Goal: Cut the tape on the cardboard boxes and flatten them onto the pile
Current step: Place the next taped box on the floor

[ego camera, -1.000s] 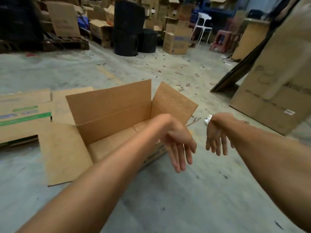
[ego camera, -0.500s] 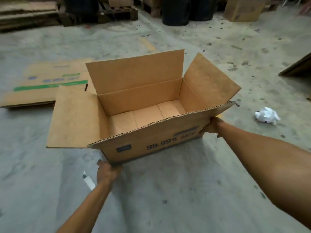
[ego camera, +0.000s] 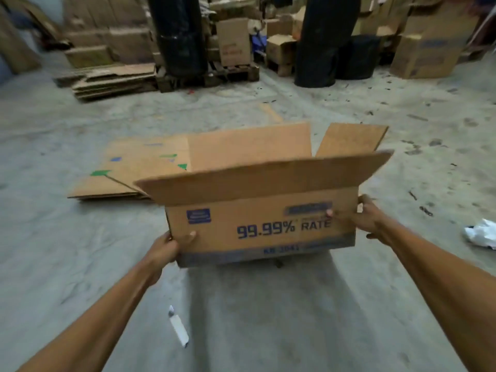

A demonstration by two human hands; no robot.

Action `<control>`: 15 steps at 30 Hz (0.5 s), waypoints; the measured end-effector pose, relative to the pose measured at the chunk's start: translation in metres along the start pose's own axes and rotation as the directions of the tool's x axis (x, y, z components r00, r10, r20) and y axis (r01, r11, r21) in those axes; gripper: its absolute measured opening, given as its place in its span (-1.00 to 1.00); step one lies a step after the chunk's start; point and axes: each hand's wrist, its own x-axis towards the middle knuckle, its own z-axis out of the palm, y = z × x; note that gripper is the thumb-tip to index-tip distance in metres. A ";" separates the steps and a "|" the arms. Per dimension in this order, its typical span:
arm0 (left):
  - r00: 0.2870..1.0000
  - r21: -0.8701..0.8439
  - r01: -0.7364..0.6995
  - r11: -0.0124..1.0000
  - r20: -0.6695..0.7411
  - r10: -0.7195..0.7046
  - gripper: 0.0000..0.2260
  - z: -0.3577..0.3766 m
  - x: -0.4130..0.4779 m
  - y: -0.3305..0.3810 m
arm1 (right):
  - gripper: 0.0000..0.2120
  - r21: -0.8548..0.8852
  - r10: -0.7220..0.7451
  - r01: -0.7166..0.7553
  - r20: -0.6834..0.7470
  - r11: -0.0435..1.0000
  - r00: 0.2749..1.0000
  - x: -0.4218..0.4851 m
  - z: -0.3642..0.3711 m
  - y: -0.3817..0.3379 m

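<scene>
A brown cardboard box with blue print reading "99.99% RATE" is held off the concrete floor in front of me, its top flaps open. My left hand grips its lower left corner. My right hand grips its right edge, thumb on the printed side. Behind the box, to the left, lies a pile of flattened cardboard with green and blue marks. A white box cutter lies on the floor beneath my left forearm.
A crumpled white wad lies on the floor at the right. At the back stand black wrapped rolls, wooden pallets, a stack of flat cardboard and several boxes.
Both hands went from hanging free to gripping the box. The box has been lifted off the floor and tipped so its printed side faces me.
</scene>
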 end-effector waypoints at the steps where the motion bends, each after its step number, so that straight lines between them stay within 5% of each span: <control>1: 0.999 0.002 -0.009 1.000 -0.048 0.009 -0.67 -0.020 0.006 0.014 | -0.22 0.001 -0.042 0.042 -0.017 0.999 0.999 0.008 0.003 -0.012; 6: 0.954 0.053 -0.193 0.980 -0.223 0.200 -0.67 -0.125 0.006 0.100 | 0.05 0.116 -0.285 0.305 -0.158 0.945 0.945 -0.009 0.011 -0.127; 10: 0.873 0.090 -0.384 0.919 -0.290 0.393 -0.57 -0.201 -0.018 0.169 | -0.02 0.255 -0.415 0.503 -0.331 0.826 0.848 -0.056 0.025 -0.207; 15: 0.844 0.104 -0.433 0.895 -0.300 0.444 -0.59 -0.258 -0.029 0.166 | -0.13 0.123 -0.433 0.471 -0.246 0.874 0.867 -0.077 0.066 -0.244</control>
